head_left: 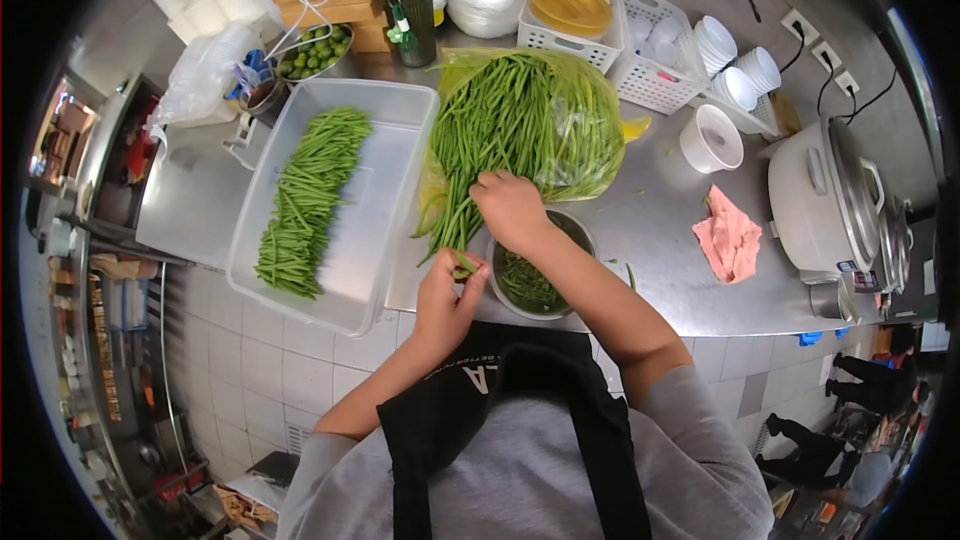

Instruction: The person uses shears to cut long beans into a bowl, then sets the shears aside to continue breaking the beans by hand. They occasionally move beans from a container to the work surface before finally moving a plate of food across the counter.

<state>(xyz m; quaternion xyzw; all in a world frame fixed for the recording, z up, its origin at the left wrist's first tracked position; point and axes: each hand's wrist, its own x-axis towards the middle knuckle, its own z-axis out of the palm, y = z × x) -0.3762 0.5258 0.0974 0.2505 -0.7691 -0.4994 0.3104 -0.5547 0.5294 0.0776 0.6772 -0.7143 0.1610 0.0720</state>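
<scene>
Left hand point(447, 292) pinches at least one green bean point(465, 263) beside the metal bowl point(505, 304); right hand point(510, 212) curls over loose beans point(497, 105) at the yellow bag point(592, 135), grasp not discernible. Step in hand: apparently bean selection or trimming. Next move likely requires separating beans without scattering.

Bench point(655, 285): metal, smooth, glossy. Tub point(385, 160): translucent plastic, smooth. Bag point(590, 135): thin plastic film, glossy, crinkled. Rag point(728, 235): cloth, matt, rumpled. Basket point(648, 85): perforated plastic.

Steel worktop point(655, 205), clr tub point(392, 160), yel bag point(592, 135) w/ grn beans point(500, 110), bowl point(578, 226), pink cloth point(728, 237)
</scene>
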